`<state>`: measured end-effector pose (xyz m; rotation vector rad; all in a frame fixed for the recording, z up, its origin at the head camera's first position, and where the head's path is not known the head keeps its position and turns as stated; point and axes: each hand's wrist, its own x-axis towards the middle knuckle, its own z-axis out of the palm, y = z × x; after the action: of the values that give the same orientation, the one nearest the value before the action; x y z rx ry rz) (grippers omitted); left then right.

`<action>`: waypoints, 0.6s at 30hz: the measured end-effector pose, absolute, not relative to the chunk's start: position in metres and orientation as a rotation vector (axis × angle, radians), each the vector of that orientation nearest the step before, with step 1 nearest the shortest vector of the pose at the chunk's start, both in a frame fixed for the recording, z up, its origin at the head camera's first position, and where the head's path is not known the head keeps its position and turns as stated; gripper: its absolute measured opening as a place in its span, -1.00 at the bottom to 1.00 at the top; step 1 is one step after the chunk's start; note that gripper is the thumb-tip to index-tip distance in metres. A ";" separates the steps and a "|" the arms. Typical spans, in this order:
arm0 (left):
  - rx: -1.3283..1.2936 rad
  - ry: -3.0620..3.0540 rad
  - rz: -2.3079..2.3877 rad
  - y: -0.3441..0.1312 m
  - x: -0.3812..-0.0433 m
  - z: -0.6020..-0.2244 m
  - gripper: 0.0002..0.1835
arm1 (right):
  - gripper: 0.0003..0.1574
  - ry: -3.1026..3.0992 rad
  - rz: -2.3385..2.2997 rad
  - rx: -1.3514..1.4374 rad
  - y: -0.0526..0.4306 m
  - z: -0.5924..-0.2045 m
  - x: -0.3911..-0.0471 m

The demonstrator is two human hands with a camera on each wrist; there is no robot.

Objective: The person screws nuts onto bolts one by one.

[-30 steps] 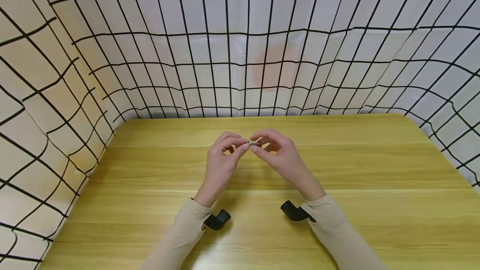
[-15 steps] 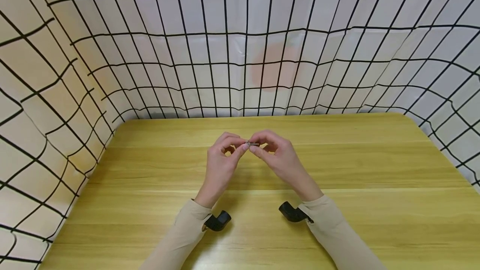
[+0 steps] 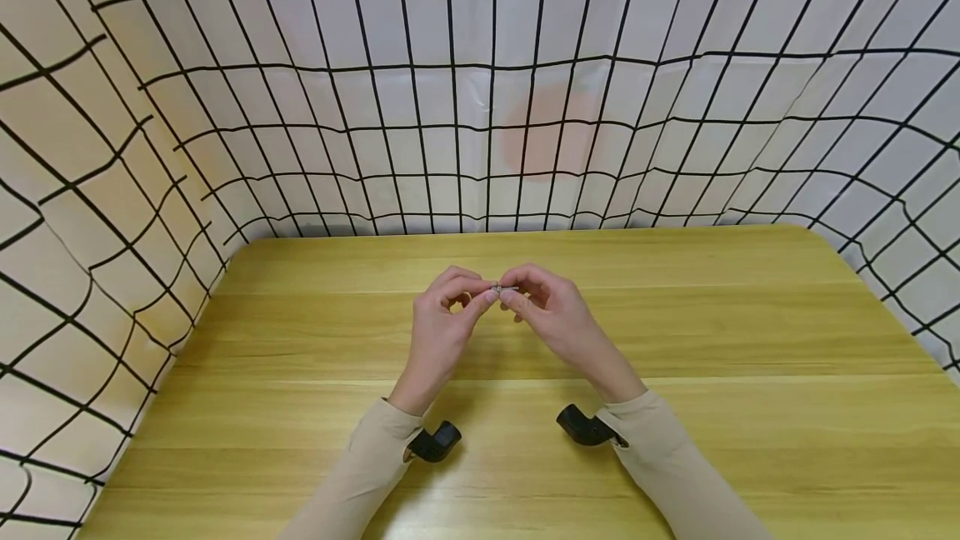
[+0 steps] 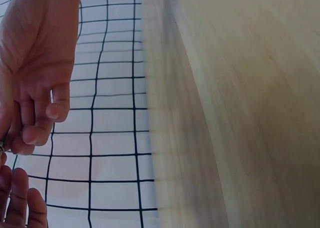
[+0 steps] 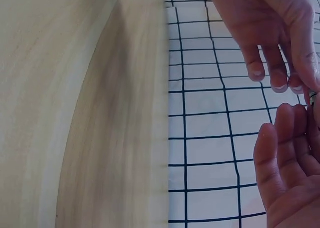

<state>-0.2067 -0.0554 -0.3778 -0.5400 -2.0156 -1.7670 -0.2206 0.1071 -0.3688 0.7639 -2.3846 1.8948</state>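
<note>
A small metal bolt (image 3: 498,287) with a thin shaft lies level between both hands, above the middle of the table. My left hand (image 3: 444,315) pinches its left end between thumb and forefinger. From the other side, my right hand (image 3: 561,315) pinches it with thumb and forefinger, the shaft pointing right. Only a glint of the bolt (image 5: 313,98) shows at the right edge of the right wrist view; fingers hide most of it. In the left wrist view, the right palm and its loosely bent spare fingers (image 4: 36,133) show at upper left.
Under the hands spreads a wooden table (image 3: 300,340). White walls with a black grid (image 3: 480,98) enclose its back and sides. A black curved wrist piece (image 3: 437,442) juts from the left sleeve, and a matching black piece (image 3: 581,425) from the right.
The right hand's fingers have shifted slightly inward and drawn closer together around the bolt. The left hand stays nearly still, holding its end.
</note>
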 end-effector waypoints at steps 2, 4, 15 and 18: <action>-0.549 -2.012 -1.759 -0.056 -0.207 -0.378 -0.94 | -0.87 -2.404 1.895 0.749 0.106 -0.368 -0.220; -0.558 -2.007 -1.753 -0.056 -0.207 -0.378 -0.94 | -0.86 -2.415 1.889 0.742 0.106 -0.368 -0.220; -0.575 -1.988 -1.752 -0.054 -0.207 -0.379 -0.94 | -0.80 -2.411 1.896 0.678 0.103 -0.366 -0.218; -0.575 -1.982 -1.756 -0.054 -0.206 -0.379 -0.94 | -0.78 -2.392 1.908 0.675 0.103 -0.366 -0.217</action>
<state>-0.2063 -0.0544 -0.3792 -0.5754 -1.9824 -1.7562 -0.2172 0.1028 -0.3660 0.6748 -2.3921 1.9078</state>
